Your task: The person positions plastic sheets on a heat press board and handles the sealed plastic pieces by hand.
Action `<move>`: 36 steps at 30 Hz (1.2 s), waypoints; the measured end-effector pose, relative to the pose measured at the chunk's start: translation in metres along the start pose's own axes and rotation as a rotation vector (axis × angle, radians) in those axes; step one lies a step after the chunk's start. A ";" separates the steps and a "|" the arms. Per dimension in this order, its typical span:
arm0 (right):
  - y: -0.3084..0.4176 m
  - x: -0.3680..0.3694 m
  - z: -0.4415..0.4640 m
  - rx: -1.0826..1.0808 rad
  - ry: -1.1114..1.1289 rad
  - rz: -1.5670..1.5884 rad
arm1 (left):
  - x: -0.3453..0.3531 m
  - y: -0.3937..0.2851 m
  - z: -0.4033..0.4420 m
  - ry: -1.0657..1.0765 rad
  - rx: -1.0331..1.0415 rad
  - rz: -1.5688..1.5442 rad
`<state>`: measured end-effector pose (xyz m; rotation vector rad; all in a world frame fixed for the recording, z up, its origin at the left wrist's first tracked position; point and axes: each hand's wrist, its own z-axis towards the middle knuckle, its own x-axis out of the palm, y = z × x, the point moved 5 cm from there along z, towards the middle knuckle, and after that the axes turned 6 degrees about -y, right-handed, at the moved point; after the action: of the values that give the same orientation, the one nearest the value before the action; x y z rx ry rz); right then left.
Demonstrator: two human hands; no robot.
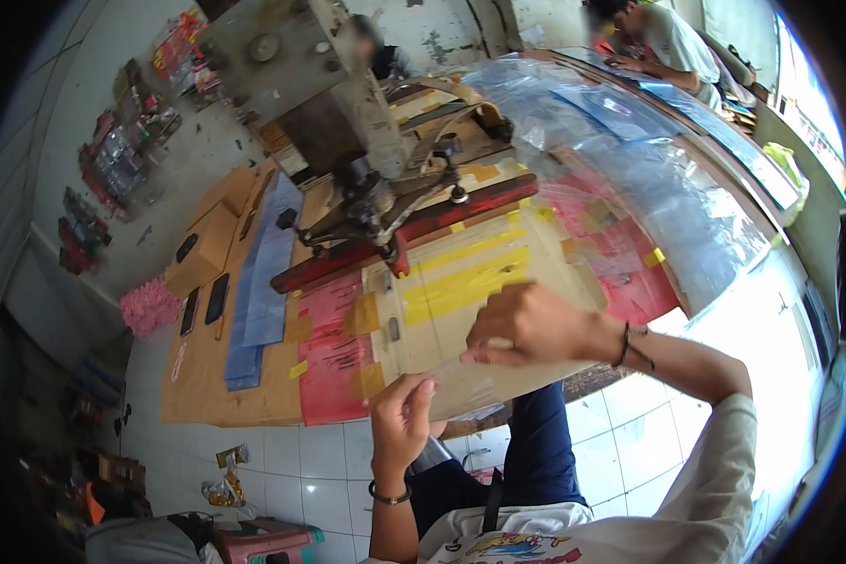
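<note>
My left hand (402, 421) is at the front edge of the worktable, thumb and fingers pinched on one side of a thin clear plastic sheet (453, 383). Higher and to the right, my right hand (528, 325) has its fingers curled closed on the other side of that sheet. The sheet is hard to see against the board. Beneath my hands lies a tan board (432, 334) with yellow tape strips (470, 282). Just beyond it, a long red bar (479, 202) of a press machine (362, 188) spans the table.
Blue plastic strips (261, 282) and phones (217, 298) lie at left beside a cardboard box (205, 249). Clear plastic sheets (705, 202) cover the table's right side. A person (677, 47) works at the far right; another (385, 52) is behind the machine. A stool (273, 543) stands below left.
</note>
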<state>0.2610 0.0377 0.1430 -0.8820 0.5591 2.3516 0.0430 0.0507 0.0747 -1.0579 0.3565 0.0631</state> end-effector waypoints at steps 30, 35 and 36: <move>-0.245 -0.188 -0.081 1.305 0.577 -0.506 | 0.007 0.015 -0.002 0.013 -0.135 -0.094; -0.124 -0.165 -0.085 0.824 -0.161 -0.252 | 0.006 -0.004 -0.011 0.112 -0.142 -0.014; -0.080 -0.140 -0.088 0.738 -0.188 -0.171 | 0.009 -0.017 -0.009 0.085 -0.087 -0.071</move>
<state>0.4392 0.0004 0.1643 -0.3440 1.1158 1.8214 0.0533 0.0335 0.0827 -1.1608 0.3955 -0.0298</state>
